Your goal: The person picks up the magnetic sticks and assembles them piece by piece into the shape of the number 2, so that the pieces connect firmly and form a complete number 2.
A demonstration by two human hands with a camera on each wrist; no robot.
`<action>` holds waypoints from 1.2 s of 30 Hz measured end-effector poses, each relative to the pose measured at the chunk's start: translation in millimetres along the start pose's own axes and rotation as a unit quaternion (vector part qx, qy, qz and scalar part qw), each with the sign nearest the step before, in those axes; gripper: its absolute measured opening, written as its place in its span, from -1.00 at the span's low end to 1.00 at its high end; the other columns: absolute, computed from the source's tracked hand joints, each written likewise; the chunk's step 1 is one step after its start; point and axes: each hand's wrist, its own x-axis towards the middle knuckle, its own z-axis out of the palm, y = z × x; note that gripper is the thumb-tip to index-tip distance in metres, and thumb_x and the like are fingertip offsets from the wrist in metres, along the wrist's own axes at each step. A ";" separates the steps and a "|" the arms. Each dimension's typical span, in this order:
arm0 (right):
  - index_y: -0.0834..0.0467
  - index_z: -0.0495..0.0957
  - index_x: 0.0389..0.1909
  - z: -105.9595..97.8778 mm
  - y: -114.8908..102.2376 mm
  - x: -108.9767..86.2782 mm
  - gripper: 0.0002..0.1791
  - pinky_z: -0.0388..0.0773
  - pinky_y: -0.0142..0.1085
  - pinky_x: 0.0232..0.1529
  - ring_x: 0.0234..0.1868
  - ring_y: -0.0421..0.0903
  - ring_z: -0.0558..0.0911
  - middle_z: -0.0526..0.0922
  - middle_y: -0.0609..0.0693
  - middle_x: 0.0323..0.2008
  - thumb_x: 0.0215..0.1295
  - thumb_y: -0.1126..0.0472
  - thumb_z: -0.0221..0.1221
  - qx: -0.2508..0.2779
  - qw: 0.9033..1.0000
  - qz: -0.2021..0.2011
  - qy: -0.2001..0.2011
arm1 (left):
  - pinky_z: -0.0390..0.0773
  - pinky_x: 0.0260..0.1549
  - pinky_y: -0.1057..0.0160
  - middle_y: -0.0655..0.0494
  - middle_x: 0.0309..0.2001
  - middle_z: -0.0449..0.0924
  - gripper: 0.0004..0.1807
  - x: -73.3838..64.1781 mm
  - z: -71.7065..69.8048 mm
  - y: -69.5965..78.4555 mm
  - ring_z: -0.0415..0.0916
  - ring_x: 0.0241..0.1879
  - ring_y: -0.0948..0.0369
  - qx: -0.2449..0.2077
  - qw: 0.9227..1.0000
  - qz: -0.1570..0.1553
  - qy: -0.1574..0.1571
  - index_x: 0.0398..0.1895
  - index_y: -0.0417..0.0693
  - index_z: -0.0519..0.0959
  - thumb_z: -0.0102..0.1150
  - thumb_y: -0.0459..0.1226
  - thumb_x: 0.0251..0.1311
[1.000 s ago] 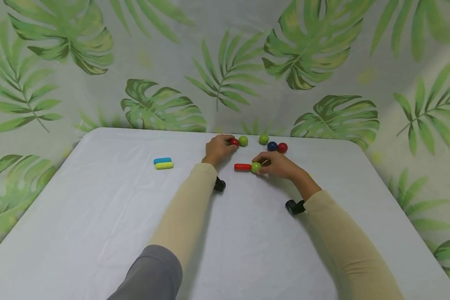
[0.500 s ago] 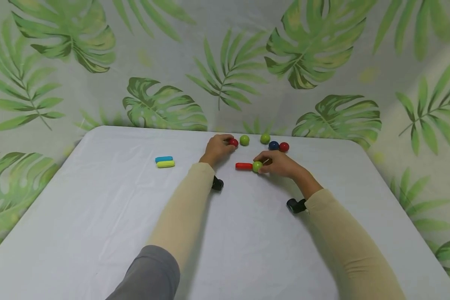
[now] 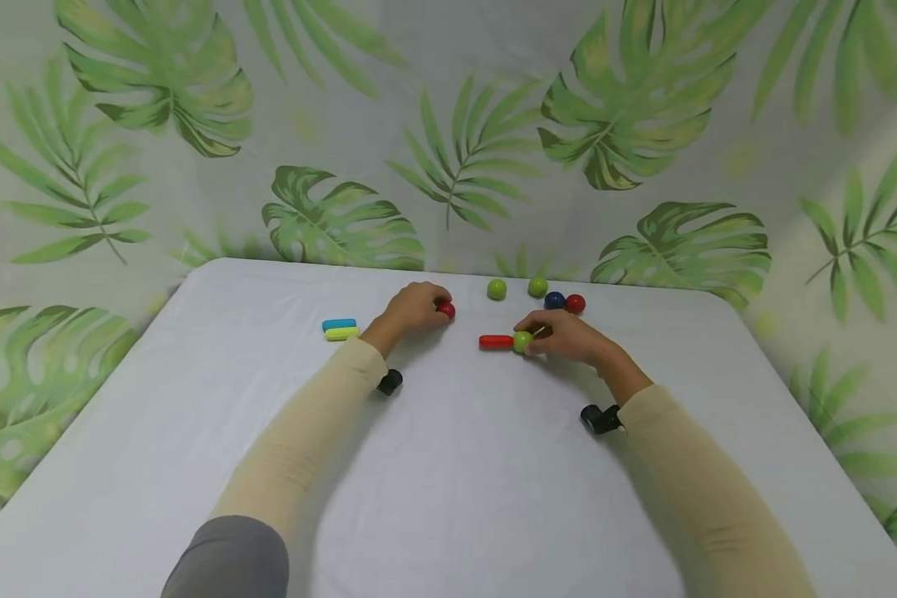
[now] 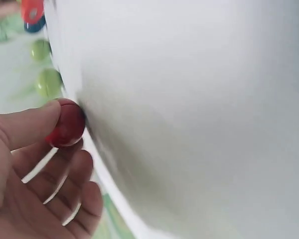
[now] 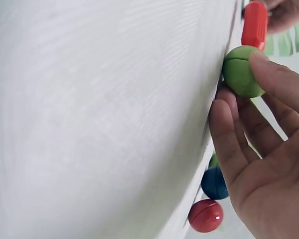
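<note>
My left hand (image 3: 414, 307) pinches a red ball (image 4: 69, 123) between thumb and fingers, low over the white table or touching it; I cannot tell which. To its right, my right hand (image 3: 566, 335) holds a green ball (image 5: 242, 72) between thumb and fingers at the right end of a red stick (image 3: 496, 342). Ball and stick appear to touch, lying in a line. In the right wrist view the red stick (image 5: 255, 25) rises beyond the green ball, and part of the left hand shows behind it.
Two green balls (image 3: 497, 289) stand apart at the table's back edge. A blue ball (image 3: 555, 301) and another red ball (image 3: 575, 304) sit together behind the right hand. Left of the left hand lie a blue stick (image 3: 339, 325) and a yellow stick (image 3: 341, 334), side by side.
My left hand has drawn the red ball leftward and nearer, away from the green ball at the back edge. The right hand keeps its hold by the red stick. The head view has shifted slightly.
</note>
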 end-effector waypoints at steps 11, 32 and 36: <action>0.10 0.56 0.18 0.3 2.2 -0.8 -0.59 0.54 -0.06 0.20 0.12 0.05 0.55 0.61 0.12 0.11 0.31 0.23 0.27 -0.015 1.000 -0.002 0.010 | 0.54 0.06 0.11 -0.04 0.15 0.62 -0.57 -66.3 -7.4 -17.0 0.54 -0.01 0.06 -0.009 0.996 0.071 -0.054 0.20 -0.10 0.57 0.23 -0.25 0.25; 0.13 0.55 0.18 1.0 1.2 -2.2 -0.57 0.54 -0.08 0.18 0.14 0.07 0.57 0.61 0.14 0.13 0.28 0.25 0.29 0.005 1.000 -0.002 0.007 | 0.55 0.08 0.13 -0.10 0.27 0.54 -0.54 -85.4 -6.6 -24.9 0.57 0.09 0.04 -0.068 0.993 0.052 -0.079 0.28 0.00 0.54 0.20 -0.27 0.31; 0.13 0.56 0.16 3.1 0.2 -0.2 -0.58 0.55 -0.09 0.17 0.12 0.06 0.58 0.62 0.14 0.12 0.27 0.26 0.30 0.007 1.000 0.003 0.011 | 0.54 0.02 0.18 -0.08 0.21 0.59 -0.55 -86.1 -10.5 -26.1 0.56 0.05 0.07 -0.078 0.992 0.049 -0.082 0.26 -0.01 0.56 0.23 -0.26 0.28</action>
